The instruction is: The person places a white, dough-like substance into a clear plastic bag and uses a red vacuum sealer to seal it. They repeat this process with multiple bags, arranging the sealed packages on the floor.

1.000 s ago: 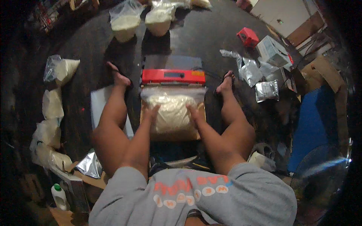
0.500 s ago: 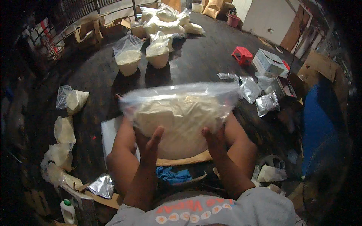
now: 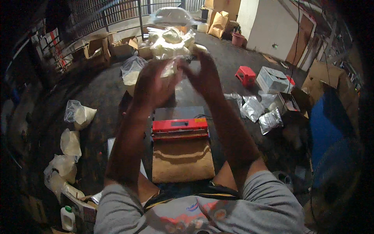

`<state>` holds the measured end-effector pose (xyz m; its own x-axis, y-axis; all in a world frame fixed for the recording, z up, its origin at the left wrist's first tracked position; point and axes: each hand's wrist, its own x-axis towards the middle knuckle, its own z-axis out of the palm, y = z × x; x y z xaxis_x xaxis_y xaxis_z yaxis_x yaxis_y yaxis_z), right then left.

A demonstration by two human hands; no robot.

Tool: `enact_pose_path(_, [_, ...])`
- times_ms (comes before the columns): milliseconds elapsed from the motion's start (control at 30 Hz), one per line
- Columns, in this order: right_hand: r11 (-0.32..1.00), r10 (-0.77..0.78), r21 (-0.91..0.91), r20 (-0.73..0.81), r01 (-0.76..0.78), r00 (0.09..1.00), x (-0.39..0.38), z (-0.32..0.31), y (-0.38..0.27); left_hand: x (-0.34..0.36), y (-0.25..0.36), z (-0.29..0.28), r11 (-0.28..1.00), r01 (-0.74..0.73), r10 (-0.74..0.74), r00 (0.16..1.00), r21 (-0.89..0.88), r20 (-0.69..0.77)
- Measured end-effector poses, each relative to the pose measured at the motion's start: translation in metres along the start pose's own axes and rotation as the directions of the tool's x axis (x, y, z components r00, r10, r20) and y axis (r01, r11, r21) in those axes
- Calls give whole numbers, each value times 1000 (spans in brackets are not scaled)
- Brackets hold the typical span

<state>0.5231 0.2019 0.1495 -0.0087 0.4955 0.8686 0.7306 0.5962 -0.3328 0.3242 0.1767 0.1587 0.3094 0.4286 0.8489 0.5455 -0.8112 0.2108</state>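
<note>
My left hand [image 3: 161, 80] and my right hand [image 3: 200, 76] are raised and stretched forward over the floor, blurred, fingers open, with no bag in their grasp. Beyond them a blurred clear bag with pale contents [image 3: 171, 16] appears airborne above the pile of cream-filled bags [image 3: 171, 41]. Below my forearms lie a red sealing machine [image 3: 179, 128] with a grey plate and, nearer me, a tan padded surface [image 3: 183, 162].
Powder bags [image 3: 70, 142] line the left, beside a white jug [image 3: 68, 218]. At right are a red stool [image 3: 245, 76], a box [image 3: 272, 80], silver pouches [image 3: 253, 109], cardboard and a blue board [image 3: 325, 136]. A railing [image 3: 120, 15] runs behind.
The large bag I held between both hands has left them and moved far forward and up. My arms have stretched forward, uncovering the sealer and padded surface.
</note>
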Motion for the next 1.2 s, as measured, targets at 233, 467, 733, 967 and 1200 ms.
enact_pose_path(233, [807,580,-185,421,-561,697,-331,-181,37,-408,-2,-125,656,625,-749,609,424,261])
enact_pose_path(467, [668,719,-297,20,-682,695,-380,-250,61,-418,74,-199,279,950,-957,265,136,117])
enact_pose_path(733, [692,698,-58,309,-719,646,-317,-308,-6,-315,117,-268,444,862,-894,407,246,187])
enact_pose_path(967, [918,395,-224,582,-326,711,-142,-258,-2,-275,131,-256,573,743,-809,444,346,386])
enact_pose_path(1200, [986,145,-79,846,-149,513,-111,-14,90,-246,115,-197,708,632,-705,600,315,379])
